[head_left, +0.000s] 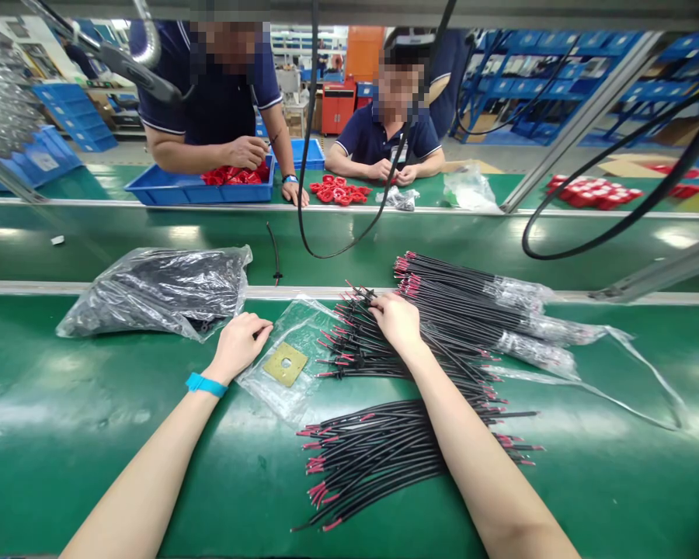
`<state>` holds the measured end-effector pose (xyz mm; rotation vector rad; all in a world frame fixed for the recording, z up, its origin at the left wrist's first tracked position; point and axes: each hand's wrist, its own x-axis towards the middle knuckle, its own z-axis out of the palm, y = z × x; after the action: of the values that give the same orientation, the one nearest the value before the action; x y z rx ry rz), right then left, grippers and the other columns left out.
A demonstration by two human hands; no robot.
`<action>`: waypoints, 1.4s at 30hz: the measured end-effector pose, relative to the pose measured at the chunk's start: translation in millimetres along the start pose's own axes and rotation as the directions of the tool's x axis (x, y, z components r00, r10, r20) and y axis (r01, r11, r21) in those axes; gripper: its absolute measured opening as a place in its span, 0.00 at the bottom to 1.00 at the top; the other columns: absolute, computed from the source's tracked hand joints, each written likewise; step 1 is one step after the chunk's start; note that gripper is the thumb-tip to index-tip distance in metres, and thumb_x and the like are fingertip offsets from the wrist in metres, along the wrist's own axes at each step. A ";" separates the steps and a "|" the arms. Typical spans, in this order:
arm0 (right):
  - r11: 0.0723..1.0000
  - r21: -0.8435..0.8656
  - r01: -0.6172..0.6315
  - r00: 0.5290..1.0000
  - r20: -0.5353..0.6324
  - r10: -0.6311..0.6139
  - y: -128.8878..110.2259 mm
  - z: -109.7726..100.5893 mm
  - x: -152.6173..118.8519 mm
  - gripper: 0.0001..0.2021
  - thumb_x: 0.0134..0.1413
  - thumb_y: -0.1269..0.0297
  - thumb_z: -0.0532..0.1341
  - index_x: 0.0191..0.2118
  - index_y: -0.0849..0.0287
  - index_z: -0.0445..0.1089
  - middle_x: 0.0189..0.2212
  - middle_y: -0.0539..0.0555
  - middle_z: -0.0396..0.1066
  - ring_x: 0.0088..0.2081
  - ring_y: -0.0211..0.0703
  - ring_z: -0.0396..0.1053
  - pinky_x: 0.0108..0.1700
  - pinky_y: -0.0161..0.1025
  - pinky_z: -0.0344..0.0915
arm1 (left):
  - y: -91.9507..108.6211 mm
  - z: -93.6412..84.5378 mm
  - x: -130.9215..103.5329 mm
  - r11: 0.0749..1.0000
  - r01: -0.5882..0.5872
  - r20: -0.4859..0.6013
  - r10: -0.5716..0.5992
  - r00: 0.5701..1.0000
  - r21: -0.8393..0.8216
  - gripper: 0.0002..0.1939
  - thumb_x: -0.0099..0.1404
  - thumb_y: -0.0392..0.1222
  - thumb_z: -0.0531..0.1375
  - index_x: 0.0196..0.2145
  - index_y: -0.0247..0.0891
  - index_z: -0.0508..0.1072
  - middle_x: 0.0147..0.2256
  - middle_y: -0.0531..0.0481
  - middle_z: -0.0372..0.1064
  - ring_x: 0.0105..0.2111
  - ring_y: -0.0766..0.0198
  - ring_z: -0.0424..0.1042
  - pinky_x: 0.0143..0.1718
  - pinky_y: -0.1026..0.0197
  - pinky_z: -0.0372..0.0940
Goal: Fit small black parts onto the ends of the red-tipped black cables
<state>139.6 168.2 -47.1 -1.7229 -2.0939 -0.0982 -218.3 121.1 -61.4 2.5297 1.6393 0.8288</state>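
My left hand point(241, 345), with a blue band at its wrist, is closed, thumb against curled fingers. Whatever it may hold is hidden. It is between a clear bag of black parts point(168, 287) and a flat clear plastic bag point(306, 326) with a yellowish square plate point(286, 364) that has a round hole. Over the upper pile of black cables point(378, 361), my right hand point(397, 320) has its fingers pinched on a black cable near its end. Cables in this pile have black fittings near their red-tipped ends.
Nearer me lies a loose row of black cables point(378, 446). Wrapped cable bundles point(471, 310) lie to the right, with a plastic strip point(594, 392). One cable point(276, 252) is beyond the rail. Black cords point(326, 252) hang ahead. Two people work opposite beside a blue tray point(168, 190) and red parts point(339, 190).
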 end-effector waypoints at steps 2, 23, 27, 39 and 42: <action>0.999 -0.026 0.029 0.999 0.024 -0.028 -0.1 -0.6 0.3 0.06 0.58 0.66 0.63 0.37 0.56 0.78 0.37 0.55 0.75 0.40 0.45 0.71 0.37 0.39 0.62 | 0.3 -0.2 0.1 1.000 -0.003 0.000 0.003 1.000 0.004 0.14 0.71 0.46 0.53 0.36 0.40 0.77 0.31 0.47 0.71 0.34 0.59 0.68 0.38 0.57 0.62; 0.985 0.089 0.146 0.989 -0.030 -0.144 2.7 6.5 -3.5 0.13 0.67 0.61 0.53 0.42 0.58 0.74 0.39 0.56 0.74 0.43 0.46 0.69 0.45 0.39 0.63 | 0.9 -0.2 0.9 1.000 -0.012 -0.002 0.012 1.000 0.009 0.14 0.71 0.45 0.54 0.35 0.38 0.77 0.30 0.48 0.70 0.34 0.61 0.67 0.38 0.58 0.62; 0.944 0.322 0.076 0.996 -0.074 -0.055 3.6 14.9 -3.4 0.12 0.65 0.62 0.55 0.43 0.59 0.74 0.40 0.56 0.76 0.41 0.46 0.72 0.46 0.40 0.65 | 1.1 -0.3 0.9 1.000 -0.010 0.002 0.010 1.000 0.011 0.14 0.71 0.45 0.54 0.36 0.38 0.77 0.30 0.48 0.70 0.33 0.61 0.67 0.37 0.58 0.62; 0.772 0.634 -0.031 0.993 -0.065 0.094 -9.0 13.9 -4.0 0.10 0.56 0.60 0.58 0.35 0.59 0.75 0.33 0.53 0.74 0.31 0.39 0.70 0.35 0.35 0.67 | 1.3 -1.0 0.5 1.000 -0.002 0.015 0.002 1.000 0.007 0.14 0.71 0.45 0.54 0.36 0.38 0.78 0.30 0.48 0.70 0.34 0.60 0.67 0.38 0.57 0.62; 0.765 0.643 -0.032 0.993 -0.064 0.095 -9.1 15.1 -5.2 0.11 0.56 0.59 0.59 0.35 0.59 0.75 0.34 0.53 0.75 0.32 0.40 0.72 0.37 0.35 0.69 | 1.2 -0.4 0.3 1.000 -0.002 0.012 0.002 1.000 0.004 0.14 0.71 0.45 0.54 0.36 0.38 0.78 0.30 0.48 0.70 0.34 0.60 0.67 0.38 0.57 0.62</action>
<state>127.5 166.1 -60.7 -1.3209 -1.7054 0.5008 -217.4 120.7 -60.6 2.5346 1.6364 0.8102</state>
